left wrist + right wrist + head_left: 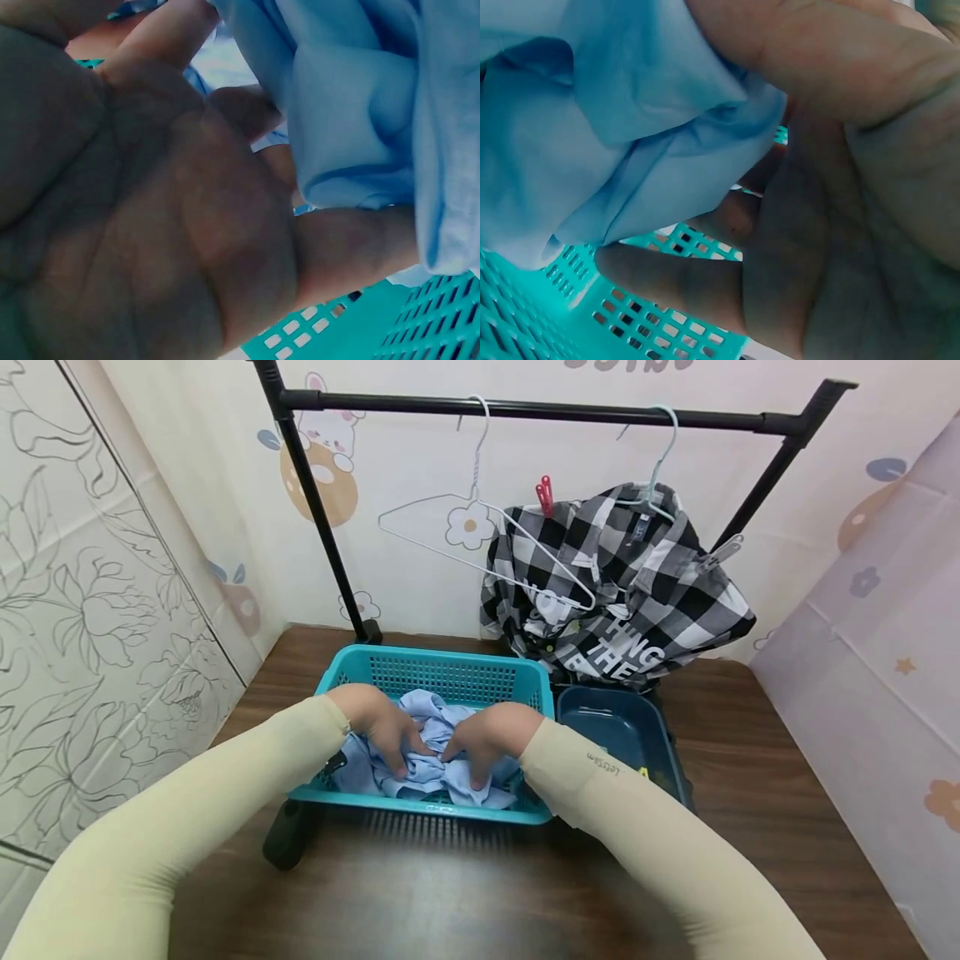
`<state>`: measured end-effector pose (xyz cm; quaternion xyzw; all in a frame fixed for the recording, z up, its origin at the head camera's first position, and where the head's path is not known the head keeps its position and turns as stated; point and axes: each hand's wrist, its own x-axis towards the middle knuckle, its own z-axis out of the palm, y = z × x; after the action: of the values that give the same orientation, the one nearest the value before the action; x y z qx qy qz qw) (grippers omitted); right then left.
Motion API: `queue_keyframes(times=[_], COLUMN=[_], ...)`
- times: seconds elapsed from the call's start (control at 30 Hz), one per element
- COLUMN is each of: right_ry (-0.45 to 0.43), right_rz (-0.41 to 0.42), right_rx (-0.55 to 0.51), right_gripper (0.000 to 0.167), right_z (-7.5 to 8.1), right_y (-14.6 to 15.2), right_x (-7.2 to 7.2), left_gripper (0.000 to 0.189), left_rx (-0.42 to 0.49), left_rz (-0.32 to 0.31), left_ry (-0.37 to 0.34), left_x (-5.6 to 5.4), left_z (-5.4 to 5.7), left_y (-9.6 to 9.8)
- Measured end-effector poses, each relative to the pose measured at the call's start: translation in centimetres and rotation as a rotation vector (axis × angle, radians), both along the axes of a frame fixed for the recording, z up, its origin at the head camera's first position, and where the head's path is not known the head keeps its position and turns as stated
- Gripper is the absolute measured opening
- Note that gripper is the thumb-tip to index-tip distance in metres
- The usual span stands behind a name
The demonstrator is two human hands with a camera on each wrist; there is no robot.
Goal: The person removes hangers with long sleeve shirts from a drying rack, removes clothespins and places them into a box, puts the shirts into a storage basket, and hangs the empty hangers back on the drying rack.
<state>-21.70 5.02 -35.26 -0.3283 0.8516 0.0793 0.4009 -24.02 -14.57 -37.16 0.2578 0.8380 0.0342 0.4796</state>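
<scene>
A crumpled light blue garment (431,760) lies in a turquoise plastic basket (420,806) with slotted walls. My left hand (386,731) reaches in from the left, its fingers bent around folds of the cloth; in the left wrist view some fingers pass behind the fabric. From the other side my right hand (487,739) holds the cloth too. In the right wrist view its thumb lies along the fabric (630,142) while the other fingers extend beneath. Both hands are close together near the basket's middle.
A black rack bar (525,408) spans the back, carrying a bare white wire hanger (476,468). Behind it hangs a black-and-white checked shirt (630,585) with a red clip (545,496). A dark blue tray (611,718) stands right of the basket on the brown wooden table (750,760).
</scene>
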Motion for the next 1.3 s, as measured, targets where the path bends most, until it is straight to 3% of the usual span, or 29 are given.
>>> queue_keyframes(times=[0.1,0.17,0.23,0.33,0.4,0.47,0.53,0.6,0.7,0.8,1.0,1.2,1.3], right_ry=[0.002,0.013,0.032,0.113,0.172,0.197,0.181,0.139,0.106,0.117,0.148,0.13,0.111], right_rz=[0.006,0.006,-0.017,-0.053,-0.091,-0.139,-0.176,-0.195,-0.175,-0.121,-0.016,-0.087,-0.122], right_rx=[0.015,-0.024,-0.086,-0.164,-0.167,-0.14,-0.098,-0.044,0.044,0.115,0.18,0.125,0.071], right_gripper=[0.066,0.064,0.064,0.061,0.059,0.054,0.047,0.042,0.043,0.048,0.047,0.047,0.048], right_z=[0.0,0.2,0.7,1.5,2.1,2.6,2.7,2.5,1.9,1.4,0.9,1.6,2.5], right_y=[-0.3,-0.2,0.0,0.4,0.5,0.5,0.2,-0.2,-0.9,-1.5,-1.9,-1.3,-0.7], right_x=[-0.3,-0.6,-0.7,-0.7,-0.5,-0.3,-0.1,-0.1,-0.4,-0.8,-1.4,-1.2,-1.0], left_gripper=[0.062,0.058,0.053,0.043,0.036,0.033,0.033,0.041,0.06,0.067,0.067,0.067,0.064], left_rx=[0.0,0.021,0.072,0.155,0.178,0.151,0.103,0.045,-0.02,-0.078,-0.138,-0.091,-0.064], left_rz=[0.033,0.029,0.014,0.005,0.024,0.057,0.108,0.153,0.237,0.272,0.258,0.287,0.201], left_ry=[-0.03,0.011,0.1,0.295,0.403,0.46,0.433,0.358,0.213,0.156,0.189,0.181,0.228], left_x=[-0.5,-0.6,-0.6,-0.7,-0.8,-0.8,-0.7,-0.6,-0.6,-0.7,-1.0,-0.9,-0.8], left_z=[0.1,0.5,1.0,2.0,2.6,3.1,3.3,3.1,2.3,1.4,0.5,1.1,2.1], left_y=[0.1,-0.1,-0.4,-0.9,-1.2,-1.4,-1.4,-1.2,-0.9,-0.6,-0.1,-0.3,-0.7])
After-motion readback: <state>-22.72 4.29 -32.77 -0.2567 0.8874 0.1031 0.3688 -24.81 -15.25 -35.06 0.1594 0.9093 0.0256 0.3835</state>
